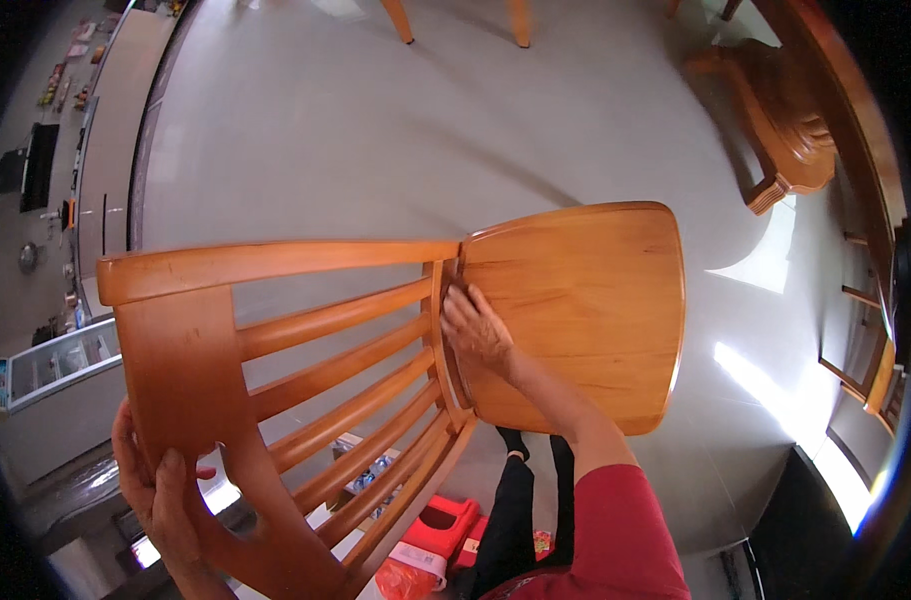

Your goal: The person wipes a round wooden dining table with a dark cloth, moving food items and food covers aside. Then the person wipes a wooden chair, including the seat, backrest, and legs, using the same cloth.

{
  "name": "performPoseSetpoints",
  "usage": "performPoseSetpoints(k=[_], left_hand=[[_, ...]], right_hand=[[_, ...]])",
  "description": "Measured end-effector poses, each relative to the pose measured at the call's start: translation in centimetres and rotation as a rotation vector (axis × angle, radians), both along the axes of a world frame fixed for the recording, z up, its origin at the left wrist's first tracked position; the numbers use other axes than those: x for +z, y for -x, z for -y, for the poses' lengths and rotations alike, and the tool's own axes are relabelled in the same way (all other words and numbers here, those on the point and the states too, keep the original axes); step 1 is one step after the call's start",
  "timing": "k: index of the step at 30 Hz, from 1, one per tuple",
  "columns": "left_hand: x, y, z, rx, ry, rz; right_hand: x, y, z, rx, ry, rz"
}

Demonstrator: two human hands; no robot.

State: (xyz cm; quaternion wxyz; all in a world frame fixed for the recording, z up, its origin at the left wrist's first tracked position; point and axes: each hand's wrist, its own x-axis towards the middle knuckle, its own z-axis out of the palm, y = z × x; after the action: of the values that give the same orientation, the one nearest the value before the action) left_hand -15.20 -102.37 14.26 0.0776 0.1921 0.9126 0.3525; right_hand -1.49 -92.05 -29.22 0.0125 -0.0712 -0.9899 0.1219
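Note:
A wooden chair (585,310) of orange-brown, glossy wood fills the middle, its seat to the right and its slatted backrest (180,340) reaching left toward me. My left hand (160,505) grips the backrest's wide top panel beside its cut-out, thumb on the near face and other fingers partly hidden behind the edge. At the rear edge of the seat, where it meets the slats, lies my right hand (478,328). Its fingers are stretched out against the wood, and no object shows in it. The chair's legs are hidden beneath the seat.
Light grey tiled floor (305,150) surrounds the chair. Red plastic containers (443,528) stand near my feet. Carved wooden furniture (785,140) is at the far right, other furniture legs (518,22) at the top. A glass-topped chest (63,362) stands at left.

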Motion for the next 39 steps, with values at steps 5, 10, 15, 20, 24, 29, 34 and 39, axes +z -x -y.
performPoseSetpoints(k=[5, 10, 15, 20, 24, 29, 34, 39], left_hand=[[0.4, 0.2, 0.3, -0.019, 0.048, 0.031], [0.5, -0.1, 0.7, 0.009, 0.122, -0.009], [0.3, 0.4, 0.6, -0.03, 0.179, -0.056], [0.1, 1.2, 1.2, -0.028, 0.24, -0.104], [0.4, 2.3, 2.2, -0.115, 0.23, -0.076], [0.2, 2.7, 2.5, -0.151, 0.174, -0.059], [0.2, 3.0, 2.3, -0.232, 0.191, -0.061], [0.1, 0.0, 0.6, -0.208, 0.201, -0.122]], right_hand=[[2.3, -7.9, 5.7, 0.287, 0.152, -0.046], [1.2, -12.2, 3.7, 0.248, 0.086, -0.012], [1.4, -12.6, -9.7, -0.418, -0.029, 0.071], [1.1, -15.8, -20.0, -0.916, -0.1, -0.047], [0.9, -19.4, -18.9, -1.217, 0.142, -0.019], [0.1, -25.2, -15.6, -1.369, 0.608, -0.04], [-1.1, -31.7, -9.3, -1.425, 0.956, -0.115], [-0.7, -34.2, -0.8, -1.558, 0.785, -0.123]])
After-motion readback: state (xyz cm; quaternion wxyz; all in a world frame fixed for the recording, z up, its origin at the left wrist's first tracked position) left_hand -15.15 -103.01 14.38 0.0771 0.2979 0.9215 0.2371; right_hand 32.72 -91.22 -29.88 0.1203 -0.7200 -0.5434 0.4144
